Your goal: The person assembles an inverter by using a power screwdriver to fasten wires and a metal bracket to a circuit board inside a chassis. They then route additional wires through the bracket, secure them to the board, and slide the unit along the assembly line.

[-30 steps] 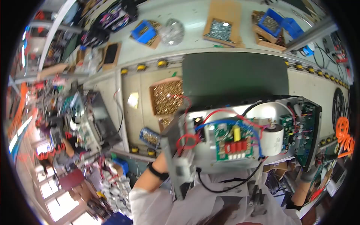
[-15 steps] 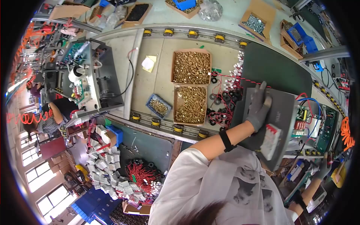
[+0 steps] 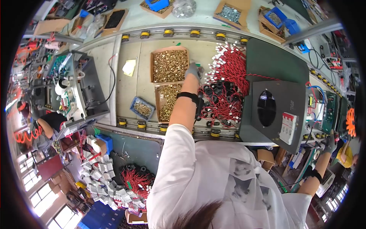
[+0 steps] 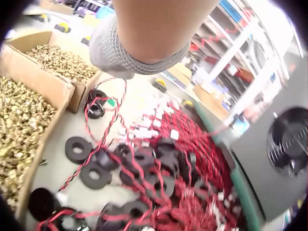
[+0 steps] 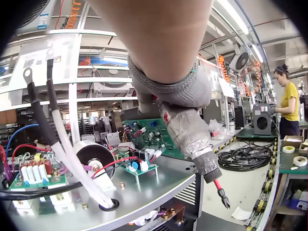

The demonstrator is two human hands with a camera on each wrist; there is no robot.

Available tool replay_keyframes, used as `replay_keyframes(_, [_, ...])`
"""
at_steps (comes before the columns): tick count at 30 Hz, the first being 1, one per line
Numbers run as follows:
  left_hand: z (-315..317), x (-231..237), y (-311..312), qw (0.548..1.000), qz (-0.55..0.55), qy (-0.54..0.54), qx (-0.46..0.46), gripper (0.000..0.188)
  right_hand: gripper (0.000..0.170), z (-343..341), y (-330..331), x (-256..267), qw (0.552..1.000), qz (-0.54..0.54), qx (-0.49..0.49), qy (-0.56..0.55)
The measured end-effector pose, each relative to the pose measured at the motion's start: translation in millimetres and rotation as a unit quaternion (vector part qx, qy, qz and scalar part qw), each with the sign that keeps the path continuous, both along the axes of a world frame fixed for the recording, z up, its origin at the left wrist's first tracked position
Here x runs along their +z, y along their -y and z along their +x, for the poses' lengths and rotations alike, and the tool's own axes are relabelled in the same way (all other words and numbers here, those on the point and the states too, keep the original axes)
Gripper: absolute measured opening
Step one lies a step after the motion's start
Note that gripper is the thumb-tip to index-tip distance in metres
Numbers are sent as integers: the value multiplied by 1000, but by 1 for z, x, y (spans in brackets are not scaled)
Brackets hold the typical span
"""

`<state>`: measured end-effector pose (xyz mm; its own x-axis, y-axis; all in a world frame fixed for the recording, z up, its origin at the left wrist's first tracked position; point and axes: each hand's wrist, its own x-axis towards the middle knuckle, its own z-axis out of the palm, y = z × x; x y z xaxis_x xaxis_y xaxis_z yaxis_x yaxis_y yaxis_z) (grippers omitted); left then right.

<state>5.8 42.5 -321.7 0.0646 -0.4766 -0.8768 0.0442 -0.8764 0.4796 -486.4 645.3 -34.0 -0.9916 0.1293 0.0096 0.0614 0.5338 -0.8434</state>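
My gloved left hand [image 3: 193, 71] reaches to the right edge of a cardboard box filled with brass fasteners [image 3: 170, 65], beside the heap of red twisted wires [image 3: 230, 70] with white connectors. The left wrist view shows the glove's cuff and back; its fingertips are hidden, so I cannot tell whether they hold anything. Black rings [image 4: 96, 175] on red-black wires lie below that hand. At far right, my gloved right hand [image 5: 190, 91] grips a taped power screwdriver [image 5: 187, 132], bit pointing down, beside a grey metal chassis [image 3: 263, 133] with a round fan opening and a white-and-red breaker.
Inside the chassis are a green circuit board [image 5: 149, 134], a white capacitor and thick cables [image 5: 72, 159]. A blue bin [image 3: 142, 108] of small fasteners lies left. Another opened unit [image 3: 85, 87] stands farther left. Rollers [image 3: 195, 33] line the bench; a coiled black cable [image 5: 244, 156] lies beyond the screwdriver.
The chassis, first seen with its inside towards me, now shows its fan panel. My left hand was on that panel half a second ago and has moved left to the brass fasteners.
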Motion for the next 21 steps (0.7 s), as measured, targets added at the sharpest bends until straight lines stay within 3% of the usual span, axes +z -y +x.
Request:
replay_keyframes(2, [7, -36, 18, 959, 111, -235, 111, 32, 26, 35, 34, 6, 997, -45, 6, -65])
replay_keyframes(4, [8, -7, 29, 991, -4, -115, -67, 32, 28, 20, 11, -7, 999, -7, -19, -49])
replay_keyframes(5, [6, 19, 23, 969, -222, -32, -104, 30, 28, 40, 28, 1, 998, -23, -17, -52])
replay_keyframes(6, [7, 56, 12, 892, -430, 49, -132, 28, 31, 52, 40, 6, 997, -5, -13, -70])
replay_keyframes(8, [11, 166, -7, 945, -313, -32, -85, 26, 37, 53, 34, 8, 1000, 1, 20, -24])
replay_keyframes(10, [38, 207, -17, 845, -472, -111, -227, 25, 38, 50, 33, -5, 997, -46, 6, -55])
replay_keyframes(12, [58, 228, -17, 807, -548, -42, -218, 26, 37, 41, 25, -17, 998, -52, -21, -27])
replay_keyframes(13, [66, 266, -31, 777, -574, -13, -257, 29, 36, 56, 35, -4, 999, -19, -12, -35])
replay_keyframes(14, [62, 317, -61, 700, -656, 65, -275, 30, 36, 78, 56, 10, 999, 15, -7, -43])
replay_keyframes(15, [73, 332, -70, 704, -642, -25, -301, 29, 25, 84, 58, 7, 996, -49, 22, -72])
replay_keyframes(17, [79, 377, -115, 695, -642, -51, -320, 27, 28, 79, 53, 0, 995, -73, 32, -60])
replay_keyframes(18, [88, 398, -141, 740, -567, -105, -346, 28, 29, 91, 67, 8, 990, -84, 29, -107])
replay_keyframes(20, [101, 408, -177, 699, -587, -100, -395, 32, 32, 84, 61, 3, 996, -57, 24, -72])
replay_keyframes(21, [112, 409, -190, 700, -545, -192, -419, 29, 32, 91, 64, 7, 996, -52, 18, -66])
